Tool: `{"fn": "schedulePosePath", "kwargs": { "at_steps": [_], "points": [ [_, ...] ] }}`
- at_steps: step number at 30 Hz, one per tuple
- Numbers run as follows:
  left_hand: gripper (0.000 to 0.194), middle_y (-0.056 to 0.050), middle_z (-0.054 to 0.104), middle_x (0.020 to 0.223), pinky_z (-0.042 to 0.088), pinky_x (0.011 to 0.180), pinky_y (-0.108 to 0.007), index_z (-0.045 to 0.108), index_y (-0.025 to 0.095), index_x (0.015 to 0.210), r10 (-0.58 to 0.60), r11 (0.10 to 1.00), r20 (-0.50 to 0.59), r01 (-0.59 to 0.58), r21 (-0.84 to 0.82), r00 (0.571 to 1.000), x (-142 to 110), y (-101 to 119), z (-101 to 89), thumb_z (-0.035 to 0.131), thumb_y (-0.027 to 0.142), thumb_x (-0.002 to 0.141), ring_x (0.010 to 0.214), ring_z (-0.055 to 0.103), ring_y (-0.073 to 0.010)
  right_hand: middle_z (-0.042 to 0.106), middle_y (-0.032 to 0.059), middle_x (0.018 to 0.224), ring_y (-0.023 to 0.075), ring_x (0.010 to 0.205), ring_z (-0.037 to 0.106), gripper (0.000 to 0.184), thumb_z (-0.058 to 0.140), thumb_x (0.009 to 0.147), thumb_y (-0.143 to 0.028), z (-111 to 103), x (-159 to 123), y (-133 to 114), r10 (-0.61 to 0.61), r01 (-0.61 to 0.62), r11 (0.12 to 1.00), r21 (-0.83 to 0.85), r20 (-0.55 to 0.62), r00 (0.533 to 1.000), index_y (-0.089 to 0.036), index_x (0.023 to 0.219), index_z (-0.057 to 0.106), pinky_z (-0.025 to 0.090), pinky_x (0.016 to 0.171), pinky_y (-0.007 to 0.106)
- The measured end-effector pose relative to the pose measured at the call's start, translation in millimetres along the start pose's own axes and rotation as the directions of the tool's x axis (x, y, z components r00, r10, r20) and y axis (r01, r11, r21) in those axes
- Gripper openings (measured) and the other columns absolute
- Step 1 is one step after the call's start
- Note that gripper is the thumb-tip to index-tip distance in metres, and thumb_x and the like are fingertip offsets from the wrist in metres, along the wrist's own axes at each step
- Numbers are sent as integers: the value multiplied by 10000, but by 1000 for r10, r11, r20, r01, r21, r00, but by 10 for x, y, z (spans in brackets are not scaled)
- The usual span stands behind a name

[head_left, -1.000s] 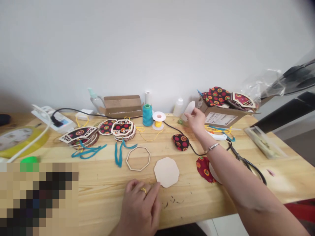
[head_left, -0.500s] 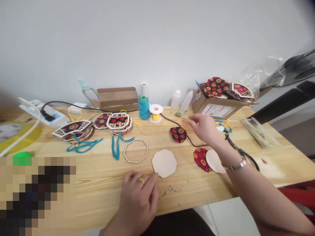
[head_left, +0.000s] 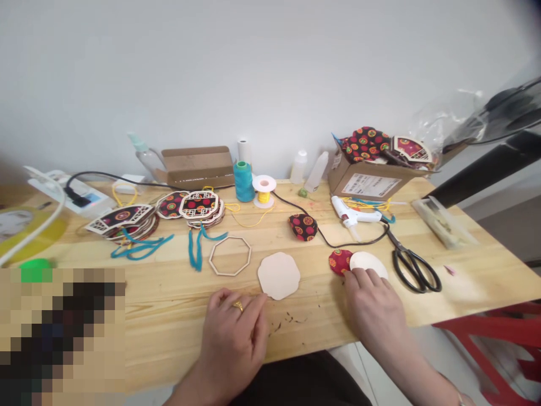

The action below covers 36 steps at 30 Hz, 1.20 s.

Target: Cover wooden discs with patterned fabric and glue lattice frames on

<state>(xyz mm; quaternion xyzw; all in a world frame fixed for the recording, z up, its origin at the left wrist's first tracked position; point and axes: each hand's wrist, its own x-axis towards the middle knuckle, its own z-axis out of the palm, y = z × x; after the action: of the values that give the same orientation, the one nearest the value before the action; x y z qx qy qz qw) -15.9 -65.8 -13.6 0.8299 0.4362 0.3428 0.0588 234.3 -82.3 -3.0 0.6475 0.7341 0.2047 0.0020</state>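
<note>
My left hand (head_left: 236,332), with a gold ring, rests on the table with its fingers curled in. It holds nothing that I can see, and its fingertips come close to the near edge of a pale scalloped piece (head_left: 279,276). Farther right, my right hand (head_left: 376,304) bends its fingers down over the near edges of a red patterned fabric round (head_left: 339,261) and a white oval piece (head_left: 368,261). Its fingertips are hidden, so what they grip does not show. A thin octagonal frame (head_left: 230,274) lies beyond my left hand.
Behind the right hand are a white glue gun (head_left: 361,216), a dark patterned round (head_left: 303,226) and black-handled scissors (head_left: 416,268). Decorated frames (head_left: 198,206) with blue tassels are stacked at left. Thread spools (head_left: 244,183), bottles (head_left: 299,167) and a filled carton (head_left: 367,183) line the wall.
My right hand has come back from the glue gun area toward me, down onto the red fabric round and white oval piece. The glue gun and scissors are now uncovered. My left hand stays put.
</note>
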Motion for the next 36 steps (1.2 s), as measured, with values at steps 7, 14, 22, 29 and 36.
{"fn": "schedulePosePath", "kwargs": {
  "at_steps": [7,14,22,29,36],
  "points": [
    [279,-91,635,880,441,752,-354,611,111,1054,34,996,-34,-36,-78,999,-50,-46,7,518,33,803,815,570,-195,668,43,772,170,659,589,198,510,898,-324,-150,120,224,329,-287,624,727,89,940,-180,858,641,431,593,278],
    [373,-114,564,1237,451,928,-296,562,184,1200,-78,938,60,94,-334,995,-100,-66,-77,508,64,851,1139,539,-201,601,-2,634,77,516,493,270,702,760,-423,-215,306,185,206,-404,-438,803,527,824,-165,750,624,397,507,197],
    [424,-70,665,863,519,613,-265,480,206,1308,-338,161,589,661,-732,734,6,74,-171,518,344,909,676,614,-136,610,5,611,68,497,520,219,709,782,-357,-277,307,-206,-190,-509,-643,572,525,829,-145,783,653,433,487,183],
    [284,16,580,523,394,403,-159,649,121,922,-491,-30,652,736,-676,579,113,79,-65,678,363,778,426,479,-62,619,10,614,70,499,538,257,690,797,-385,-227,289,-363,-307,-594,-553,584,520,797,-129,797,673,430,471,181],
    [233,27,576,487,359,384,-142,651,134,824,-542,-19,625,736,-677,561,87,36,-61,671,361,776,400,461,-51,621,17,588,87,452,527,393,704,732,-516,-207,315,-366,-242,-614,-580,536,606,757,-129,803,701,436,433,216]
  ]
}}
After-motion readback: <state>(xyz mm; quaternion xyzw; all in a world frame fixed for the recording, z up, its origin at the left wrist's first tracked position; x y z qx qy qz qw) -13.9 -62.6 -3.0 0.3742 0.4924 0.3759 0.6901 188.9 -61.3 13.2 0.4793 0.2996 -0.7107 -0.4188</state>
